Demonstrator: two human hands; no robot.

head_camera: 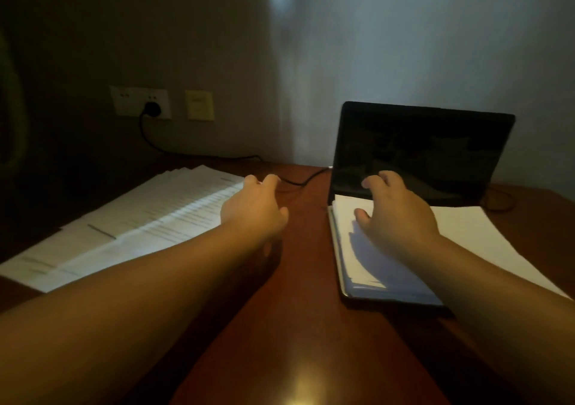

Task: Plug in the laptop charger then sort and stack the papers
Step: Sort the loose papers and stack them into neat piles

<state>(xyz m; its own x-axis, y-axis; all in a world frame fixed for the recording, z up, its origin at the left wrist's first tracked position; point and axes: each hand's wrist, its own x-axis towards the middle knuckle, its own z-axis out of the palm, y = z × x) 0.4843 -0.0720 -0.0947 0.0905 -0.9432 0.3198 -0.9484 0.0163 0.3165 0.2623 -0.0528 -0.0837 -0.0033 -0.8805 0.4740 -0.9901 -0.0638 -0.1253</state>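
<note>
A black laptop [420, 152] stands open at the back right of the wooden desk [305, 280], its screen dark. White papers [485, 236] lie over its keyboard. My right hand [395, 211] hovers over those papers with fingers spread. A black charger plug [151, 109] sits in the wall socket [140, 101], and its cable [298, 182] runs along the desk to the laptop's left side. A fanned spread of printed papers [140, 224] covers the desk's left side. My left hand [255, 208] reaches out at the right edge of that spread, fingers relaxed.
A yellowish wall plate [199, 105] is mounted to the right of the socket. The wall rises right behind the desk. Another cable [501, 202] loops at the laptop's right. Bare wood shows between the two paper areas.
</note>
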